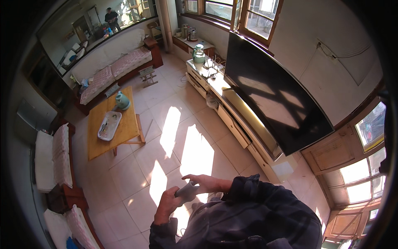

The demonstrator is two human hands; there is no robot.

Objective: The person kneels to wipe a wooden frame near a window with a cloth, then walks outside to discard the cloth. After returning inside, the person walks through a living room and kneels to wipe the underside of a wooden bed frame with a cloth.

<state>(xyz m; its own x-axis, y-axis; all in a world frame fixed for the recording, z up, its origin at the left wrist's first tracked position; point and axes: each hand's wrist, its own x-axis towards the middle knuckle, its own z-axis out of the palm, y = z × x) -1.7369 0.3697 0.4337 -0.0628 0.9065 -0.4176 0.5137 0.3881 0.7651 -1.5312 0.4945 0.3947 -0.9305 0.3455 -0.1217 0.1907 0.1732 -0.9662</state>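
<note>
My left hand (168,199) is closed around a dark grey object (186,192), possibly a phone, in front of my body. My right hand (205,183) is at its far right side, with one finger stretched out to the left. Whether that hand grips the object or only rests against it cannot be made out. Dark sleeves cover both of my forearms. Below the hands lies a pale tiled floor (124,183) with bright sun patches.
A wooden table (96,133) at left bears a white tray (109,126) and a green kettle (122,101). Sofas (130,63) line the walls. A long low cabinet (230,124) with a large television (273,93) runs along the right. A small folding stool (147,74) stands on the floor.
</note>
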